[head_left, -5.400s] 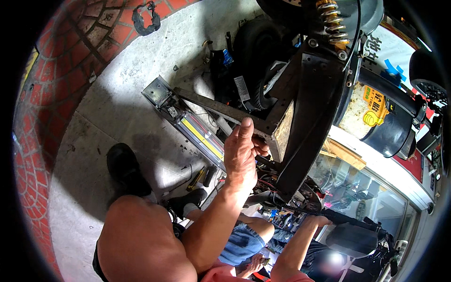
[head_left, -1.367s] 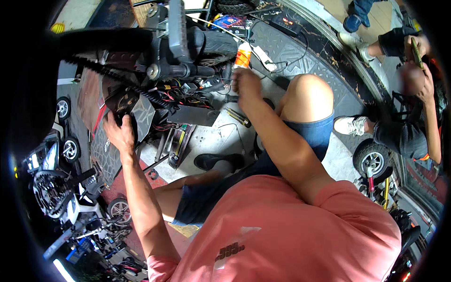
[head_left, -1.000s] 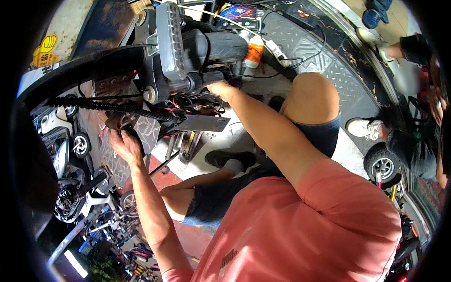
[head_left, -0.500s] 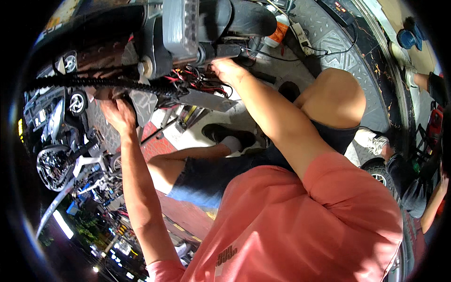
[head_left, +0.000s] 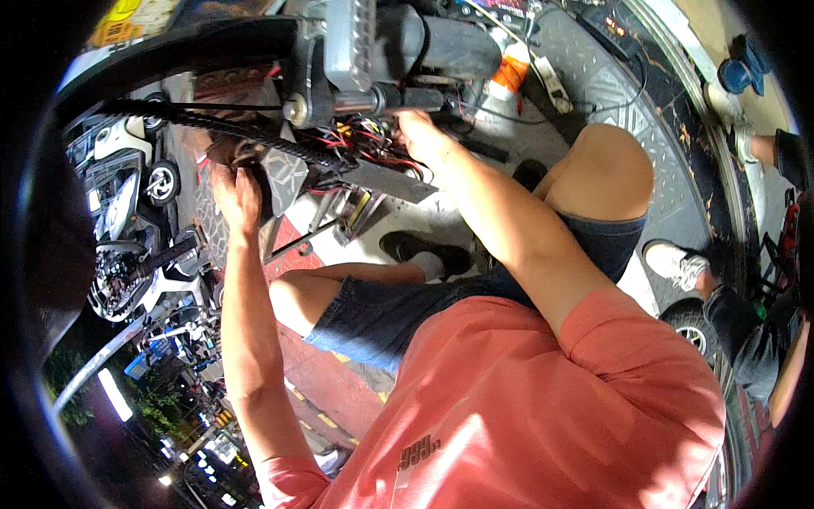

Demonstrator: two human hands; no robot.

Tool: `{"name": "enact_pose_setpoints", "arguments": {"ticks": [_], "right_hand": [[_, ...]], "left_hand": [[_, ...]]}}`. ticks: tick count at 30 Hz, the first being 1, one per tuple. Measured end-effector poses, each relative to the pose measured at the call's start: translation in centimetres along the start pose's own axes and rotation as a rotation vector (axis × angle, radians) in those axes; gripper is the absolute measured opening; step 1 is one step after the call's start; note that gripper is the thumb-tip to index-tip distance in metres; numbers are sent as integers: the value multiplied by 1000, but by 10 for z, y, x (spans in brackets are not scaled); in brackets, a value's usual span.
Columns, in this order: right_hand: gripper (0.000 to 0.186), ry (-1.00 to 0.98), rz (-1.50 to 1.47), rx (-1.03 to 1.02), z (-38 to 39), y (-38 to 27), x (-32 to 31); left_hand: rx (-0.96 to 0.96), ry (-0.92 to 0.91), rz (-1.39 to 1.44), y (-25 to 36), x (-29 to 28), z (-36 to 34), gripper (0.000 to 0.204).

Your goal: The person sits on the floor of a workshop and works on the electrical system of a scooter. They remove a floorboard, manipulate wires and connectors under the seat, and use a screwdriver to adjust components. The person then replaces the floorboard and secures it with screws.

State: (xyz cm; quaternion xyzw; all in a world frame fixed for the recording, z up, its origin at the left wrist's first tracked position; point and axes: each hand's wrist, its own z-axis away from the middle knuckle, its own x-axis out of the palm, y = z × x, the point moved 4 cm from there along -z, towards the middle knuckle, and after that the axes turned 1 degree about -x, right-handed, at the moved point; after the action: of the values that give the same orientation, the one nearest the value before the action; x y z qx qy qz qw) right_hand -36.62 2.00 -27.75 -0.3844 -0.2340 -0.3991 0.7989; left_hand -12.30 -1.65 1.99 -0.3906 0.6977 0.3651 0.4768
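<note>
In front of me is a two-wheeled vehicle with a large dark tyre (head_left: 182, 55) and a black ribbed strip like a chain (head_left: 233, 136). My left hand (head_left: 239, 193) reaches up under the ribbed strip with bent fingers, at a dark brownish part. Its fingertips are partly hidden. My right hand (head_left: 420, 136) is closed beside a bundle of red, black and yellow wires (head_left: 365, 140), just below a dark cylindrical part (head_left: 417, 97). What it grips cannot be made out. A flat grey metal bar (head_left: 390, 181) slants below the wires. Above sits a boxy silver part (head_left: 349, 42).
An orange and white bottle (head_left: 510, 72) and a white power strip (head_left: 553, 89) with cables lie to the far right on patterned metal flooring (head_left: 606, 93). Parked scooters (head_left: 127, 178) stand at left. Another person's white shoe (head_left: 677, 265) is at right, near a tyre (head_left: 691, 331).
The view has shifted, so the vehicle appears slightly lower and farther right. My left hand's fingers are bent more upward at the part under the ribbed strip. The right hand stays by the wires.
</note>
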Motion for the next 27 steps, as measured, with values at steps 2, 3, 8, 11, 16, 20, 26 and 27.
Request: {"name": "enact_pose_setpoints", "arguments": {"ticks": [2, 3, 8, 11, 16, 20, 26, 27], "right_hand": [[25, 31, 38, -38, 18, -6, 4], [23, 10, 132, -58, 0, -14, -13], [25, 10, 125, -40, 18, -15, -23], [27, 34, 153, -65, 12, -26, -44], [26, 120, 181, 140, 53, -24, -40], [36, 329, 331, 11, 55, -30, -63], [30, 728, -85, -863, 125, -179, -84], [29, 655, -27, -1009, 165, -197, -35]], "left_hand": [[-463, 20, 384, 3, -35, -1, 40], [-634, 16, 599, 21, -50, -23, 41], [-164, 255, 535, 68, -181, -43, 36], [-55, 233, 79, 62, -195, -78, 35], [132, 157, 472, 25, -121, -124, 33], [149, 207, 157, 41, -64, -151, 25], [-244, -161, 212, 192, -111, -116, 46], [-255, -125, 339, 148, -91, -114, 41]]}}
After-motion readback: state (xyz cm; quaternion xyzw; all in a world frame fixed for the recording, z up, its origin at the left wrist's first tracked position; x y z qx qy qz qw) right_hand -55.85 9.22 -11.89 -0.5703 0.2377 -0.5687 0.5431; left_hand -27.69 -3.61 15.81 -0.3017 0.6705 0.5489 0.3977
